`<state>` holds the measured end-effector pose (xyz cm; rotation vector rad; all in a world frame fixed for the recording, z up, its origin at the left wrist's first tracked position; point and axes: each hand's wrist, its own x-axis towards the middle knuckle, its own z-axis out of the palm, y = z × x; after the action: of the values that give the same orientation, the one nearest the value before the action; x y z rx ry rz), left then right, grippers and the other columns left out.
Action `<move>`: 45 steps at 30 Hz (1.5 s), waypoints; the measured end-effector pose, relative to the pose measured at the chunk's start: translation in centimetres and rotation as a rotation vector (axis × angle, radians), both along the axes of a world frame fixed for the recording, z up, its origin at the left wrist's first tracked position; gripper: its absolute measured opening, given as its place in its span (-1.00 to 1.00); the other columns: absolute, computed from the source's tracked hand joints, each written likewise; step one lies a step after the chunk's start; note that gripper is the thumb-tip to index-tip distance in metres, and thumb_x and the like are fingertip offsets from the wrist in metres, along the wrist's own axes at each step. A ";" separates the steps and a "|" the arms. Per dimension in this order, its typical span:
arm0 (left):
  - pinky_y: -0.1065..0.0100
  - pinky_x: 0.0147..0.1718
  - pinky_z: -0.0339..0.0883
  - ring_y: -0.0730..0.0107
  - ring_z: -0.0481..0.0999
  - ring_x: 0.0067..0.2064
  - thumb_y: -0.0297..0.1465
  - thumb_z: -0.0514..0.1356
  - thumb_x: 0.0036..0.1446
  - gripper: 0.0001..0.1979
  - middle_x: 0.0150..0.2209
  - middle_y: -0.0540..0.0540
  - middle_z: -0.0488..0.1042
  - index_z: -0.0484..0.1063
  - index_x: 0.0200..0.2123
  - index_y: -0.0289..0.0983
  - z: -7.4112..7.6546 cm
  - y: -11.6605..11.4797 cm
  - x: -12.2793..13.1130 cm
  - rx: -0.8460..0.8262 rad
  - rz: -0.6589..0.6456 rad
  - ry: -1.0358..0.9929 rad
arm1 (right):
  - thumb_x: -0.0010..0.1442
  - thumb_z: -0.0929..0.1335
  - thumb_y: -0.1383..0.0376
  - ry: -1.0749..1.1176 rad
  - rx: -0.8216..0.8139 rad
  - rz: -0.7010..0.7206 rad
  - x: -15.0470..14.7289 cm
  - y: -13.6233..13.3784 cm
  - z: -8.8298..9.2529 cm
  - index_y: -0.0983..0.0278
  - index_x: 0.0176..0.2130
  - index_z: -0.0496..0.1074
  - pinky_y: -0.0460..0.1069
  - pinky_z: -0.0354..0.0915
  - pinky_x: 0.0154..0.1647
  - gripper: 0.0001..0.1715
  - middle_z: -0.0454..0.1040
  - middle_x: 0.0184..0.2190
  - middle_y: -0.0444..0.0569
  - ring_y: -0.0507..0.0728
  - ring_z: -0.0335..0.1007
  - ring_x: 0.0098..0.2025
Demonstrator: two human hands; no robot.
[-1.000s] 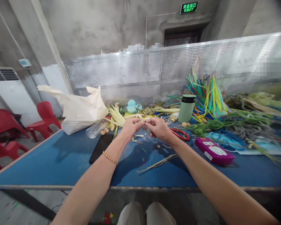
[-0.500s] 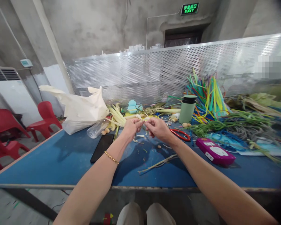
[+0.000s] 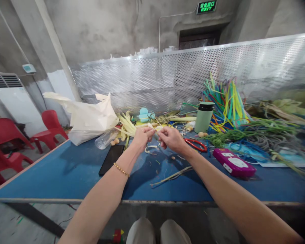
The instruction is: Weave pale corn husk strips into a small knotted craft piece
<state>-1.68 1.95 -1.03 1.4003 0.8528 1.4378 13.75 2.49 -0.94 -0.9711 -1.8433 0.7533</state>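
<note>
The fingertips of the left hand (image 3: pixel 142 137) and the right hand (image 3: pixel 172 138) met a second ago; now a narrow gap shows between them, while both hands stay in nearly the same spot above the tabletop (image 3: pixel 73 183). Each thumb is pinched against its forefinger, and a thin piece (image 3: pixel 156 131) appears to be held between the two hands, mostly covered by the fingers. What it is made of is too small to tell. Judging by the pinch, close fingertip work goes on, and the slight parting may give the piece a little slack or pull.

Directly below the fingers lie pale scraps (image 3: pixel 151 146), and nearer the person a dry stalk (image 3: pixel 171 177) lies on its own. Left of the fingers are a bunch of pale leaves (image 3: pixel 128 126), a phone (image 3: pixel 112 159) and a clear bottle (image 3: pixel 103 140), with a white bag (image 3: pixel 91 120) behind. To the right, the red-handled tool (image 3: pixel 197 144) lies just beside the right wrist; farther right stand a green flask (image 3: pixel 204 118) and a purple box (image 3: pixel 234 162), with coloured strips (image 3: pixel 231 105) behind. Nothing blocks the fingers themselves, but the clutter beyond them leaves little room for reaching forward.
</note>
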 end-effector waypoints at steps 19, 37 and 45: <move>0.47 -0.57 0.10 0.55 0.27 -0.63 -0.47 0.30 -0.06 -0.84 -0.68 0.10 0.32 0.36 -0.40 -0.30 -0.8 0.5 0.7 0.065 0.097 0.167 | 0.05 0.39 0.14 0.055 0.023 0.053 0.9 0.8 0.2 0.30 -0.35 0.45 -0.11 0.11 -0.73 -0.73 0.36 -0.71 -0.19 0.00 0.21 -0.74; 0.42 -0.52 0.24 0.48 0.36 -0.58 -0.53 0.22 0.05 -0.92 -0.62 0.00 0.44 0.37 -0.46 -0.30 -0.5 0.1 1.3 0.071 0.221 0.193 | -0.09 0.50 0.06 0.358 -0.127 0.125 0.5 0.9 -0.4 0.30 -0.47 0.40 -0.13 0.07 -0.72 -0.61 0.31 -0.75 -0.21 -0.06 0.12 -0.72; 0.41 -0.47 0.24 0.48 0.38 -0.53 -0.48 0.23 0.04 -0.92 -0.57 -0.03 0.45 0.39 -0.48 -0.31 -0.3 -0.4 1.8 0.079 0.248 0.118 | -0.17 0.54 0.10 0.464 -0.225 0.120 0.3 0.8 0.0 0.32 -0.47 0.42 -0.14 0.02 -0.72 -0.59 0.34 -0.73 -0.20 -0.08 0.11 -0.71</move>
<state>0.13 1.51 -1.30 1.4907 1.0862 1.6016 14.07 3.25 -0.90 -0.7473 -1.4396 1.1715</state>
